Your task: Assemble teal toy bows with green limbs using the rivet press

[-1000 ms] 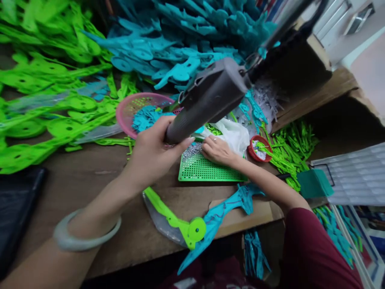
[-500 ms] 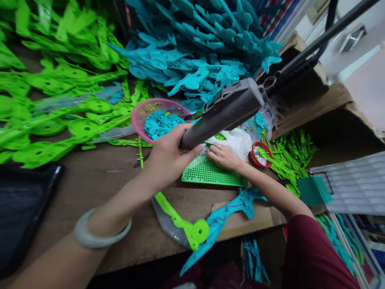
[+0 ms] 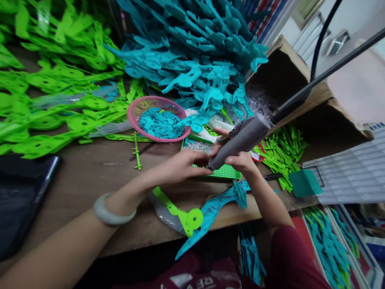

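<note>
My right hand (image 3: 246, 161) is wrapped round a grey electric screwdriver (image 3: 245, 140), which tilts with its tip down to the left. At that tip my left hand (image 3: 186, 163) is closed in a pinch; whatever sits between its fingers is too small to make out. Below both hands lies a green perforated tray (image 3: 227, 172) with small shiny screws (image 3: 197, 146) in it. Nearer the table's front edge, a lime-green plastic piece with a round disc (image 3: 195, 219) rests against a long blue plastic piece (image 3: 212, 210).
A pink basket (image 3: 158, 102) of small blue pieces stands behind the tray. Heaps of lime-green parts (image 3: 75, 104) and blue parts (image 3: 192, 52) fill the back. Cardboard boxes (image 3: 319, 100) are at the right; a black tray (image 3: 27, 196) is at the left.
The screwdriver has passed from my left hand to my right and swung lower, to the right. My right hand has left the screws, and my left hand has moved to the screwdriver's tip.
</note>
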Demonstrator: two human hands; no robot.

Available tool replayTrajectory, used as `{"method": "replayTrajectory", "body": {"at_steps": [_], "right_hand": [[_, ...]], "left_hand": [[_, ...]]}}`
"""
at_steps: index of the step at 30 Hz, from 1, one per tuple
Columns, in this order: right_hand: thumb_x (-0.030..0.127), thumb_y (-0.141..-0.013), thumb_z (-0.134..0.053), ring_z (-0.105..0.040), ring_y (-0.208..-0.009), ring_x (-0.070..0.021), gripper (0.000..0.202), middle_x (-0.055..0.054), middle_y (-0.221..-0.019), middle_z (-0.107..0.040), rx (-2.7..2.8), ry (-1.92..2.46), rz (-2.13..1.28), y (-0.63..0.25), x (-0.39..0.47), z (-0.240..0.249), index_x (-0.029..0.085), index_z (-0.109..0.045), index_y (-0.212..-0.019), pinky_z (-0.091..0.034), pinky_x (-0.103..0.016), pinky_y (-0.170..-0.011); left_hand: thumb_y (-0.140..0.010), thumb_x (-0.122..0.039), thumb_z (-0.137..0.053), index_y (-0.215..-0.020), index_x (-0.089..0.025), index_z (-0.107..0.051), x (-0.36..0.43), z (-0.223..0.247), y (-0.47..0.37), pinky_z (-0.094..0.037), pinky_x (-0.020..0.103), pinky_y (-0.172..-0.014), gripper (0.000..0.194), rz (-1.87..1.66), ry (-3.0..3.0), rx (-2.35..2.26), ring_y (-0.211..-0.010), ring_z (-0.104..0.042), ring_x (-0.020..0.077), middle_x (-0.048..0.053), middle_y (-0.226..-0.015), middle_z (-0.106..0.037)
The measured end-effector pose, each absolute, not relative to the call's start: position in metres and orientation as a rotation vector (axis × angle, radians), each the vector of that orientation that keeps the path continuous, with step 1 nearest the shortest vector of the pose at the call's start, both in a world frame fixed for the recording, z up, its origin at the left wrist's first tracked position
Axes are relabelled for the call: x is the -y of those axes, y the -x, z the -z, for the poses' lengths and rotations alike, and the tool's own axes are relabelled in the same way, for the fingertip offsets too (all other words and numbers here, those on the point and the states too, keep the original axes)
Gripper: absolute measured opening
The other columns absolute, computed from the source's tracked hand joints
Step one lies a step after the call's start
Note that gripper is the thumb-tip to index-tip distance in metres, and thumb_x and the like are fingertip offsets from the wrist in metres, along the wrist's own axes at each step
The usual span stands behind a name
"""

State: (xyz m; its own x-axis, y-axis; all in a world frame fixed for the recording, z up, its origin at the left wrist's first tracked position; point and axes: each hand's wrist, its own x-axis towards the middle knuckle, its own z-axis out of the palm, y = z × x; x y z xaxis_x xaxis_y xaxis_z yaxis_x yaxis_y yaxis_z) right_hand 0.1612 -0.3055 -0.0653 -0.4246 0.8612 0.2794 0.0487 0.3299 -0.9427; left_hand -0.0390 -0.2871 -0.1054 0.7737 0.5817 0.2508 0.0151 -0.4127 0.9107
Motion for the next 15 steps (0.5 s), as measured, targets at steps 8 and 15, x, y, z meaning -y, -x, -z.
{"method": "replayTrajectory", "body": {"at_steps": [8, 15], "right_hand": [[0.056, -0.074, -0.078, -0.056, -0.060, -0.0131, 0.049, 0.006, -0.065, -0.056, 1.445, 0.799, -1.169, -0.129, 0.315, 0.077, 0.022, -0.060, -0.104, -0.049, -0.028, -0.061], [0.057, -0.077, -0.076, -0.057, -0.054, -0.0125, 0.051, 0.008, -0.063, -0.056, 1.408, 0.919, -0.884, -0.119, 0.288, 0.102, 0.025, -0.054, -0.110, -0.051, -0.029, -0.057]], "left_hand": [[-0.087, -0.037, -0.068, -0.097, -0.016, -0.068, 0.302, 0.108, 0.025, -0.054, 0.033, -0.080, 0.023, -0.863, -1.941, -0.648, -0.088, -0.068, 0.0219, 0.005, -0.095, -0.074], [-0.099, -0.023, -0.052, -0.117, -0.013, -0.067, 0.382, 0.127, 0.072, -0.054, 0.040, -0.092, 0.026, -1.106, -2.651, -0.930, -0.104, -0.069, 0.0257, 0.012, -0.114, -0.074]]}}
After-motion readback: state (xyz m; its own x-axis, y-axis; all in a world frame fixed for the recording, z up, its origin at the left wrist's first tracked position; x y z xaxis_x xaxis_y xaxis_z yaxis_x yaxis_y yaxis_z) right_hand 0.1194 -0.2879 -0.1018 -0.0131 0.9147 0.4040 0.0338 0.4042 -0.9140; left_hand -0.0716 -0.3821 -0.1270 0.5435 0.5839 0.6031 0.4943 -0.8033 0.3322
